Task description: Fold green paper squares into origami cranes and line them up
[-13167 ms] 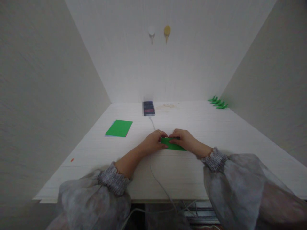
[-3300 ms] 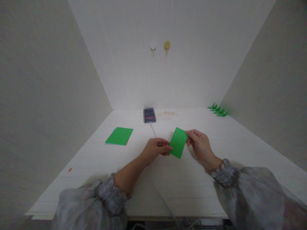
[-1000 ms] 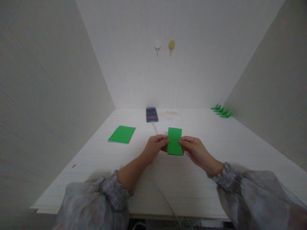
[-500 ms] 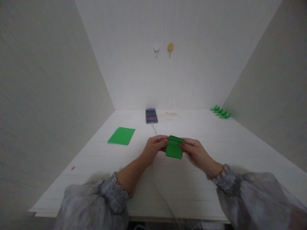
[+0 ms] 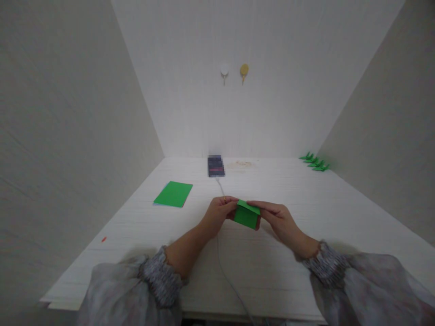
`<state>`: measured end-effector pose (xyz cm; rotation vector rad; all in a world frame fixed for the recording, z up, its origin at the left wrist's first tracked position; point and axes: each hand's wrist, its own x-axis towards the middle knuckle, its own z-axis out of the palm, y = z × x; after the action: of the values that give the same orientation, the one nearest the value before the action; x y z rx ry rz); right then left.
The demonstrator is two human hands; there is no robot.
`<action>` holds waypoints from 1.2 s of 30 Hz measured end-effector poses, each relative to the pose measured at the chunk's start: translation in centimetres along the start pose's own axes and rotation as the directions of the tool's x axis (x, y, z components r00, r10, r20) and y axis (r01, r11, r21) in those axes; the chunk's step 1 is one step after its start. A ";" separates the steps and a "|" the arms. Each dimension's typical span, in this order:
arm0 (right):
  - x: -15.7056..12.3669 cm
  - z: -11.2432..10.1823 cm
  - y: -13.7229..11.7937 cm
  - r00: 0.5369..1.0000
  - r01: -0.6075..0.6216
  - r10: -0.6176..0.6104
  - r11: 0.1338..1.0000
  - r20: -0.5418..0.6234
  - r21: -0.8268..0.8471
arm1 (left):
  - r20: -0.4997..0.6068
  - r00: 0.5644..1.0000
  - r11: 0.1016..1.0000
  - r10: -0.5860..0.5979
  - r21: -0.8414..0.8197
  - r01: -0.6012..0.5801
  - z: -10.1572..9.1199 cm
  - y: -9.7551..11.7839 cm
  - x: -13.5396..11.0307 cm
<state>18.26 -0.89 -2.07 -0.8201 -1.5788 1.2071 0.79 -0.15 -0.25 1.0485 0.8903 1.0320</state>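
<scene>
I hold a small folded green paper (image 5: 245, 216) above the middle of the white table (image 5: 306, 203). My left hand (image 5: 220, 213) pinches its left side. My right hand (image 5: 277, 218) pinches its right side, fingers over the top fold. The paper's upper half is bent over toward me. Both sleeves are grey and gathered at the wrist.
A stack of green paper sheets (image 5: 173, 194) lies at the left. A dark phone (image 5: 215, 165) with a white cable (image 5: 220, 253) stands at the back centre. Several green folded figures (image 5: 314, 162) line the far right. Two wall hooks (image 5: 234, 71) hang above. Walls close in both sides.
The flat upright green paper has been folded down on itself between my hands. Earlier it was pressed on the table, then lifted and turned.
</scene>
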 end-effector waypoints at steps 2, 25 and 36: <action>0.0 0.0 -0.1 1.000 0.012 -0.012 1.000 0.009 -0.026 | -0.004 1.000 1.000 -0.011 -0.013 0.011 0.1 0.1 -0.1; 0.4 -0.6 -0.7 0.904 0.406 -0.416 0.755 0.102 -0.516 | 0.084 0.996 1.000 -0.009 -0.012 0.010 0.1 -0.4 0.4; 0.1 -0.8 -0.7 0.890 0.425 -0.448 0.743 0.088 -0.517 | -0.072 0.991 0.993 0.115 0.002 -0.115 0.4 0.2 0.1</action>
<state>18.98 -0.80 -1.31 -0.7351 -1.9632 0.4075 1.10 -0.06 0.05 1.0759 0.8947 1.1728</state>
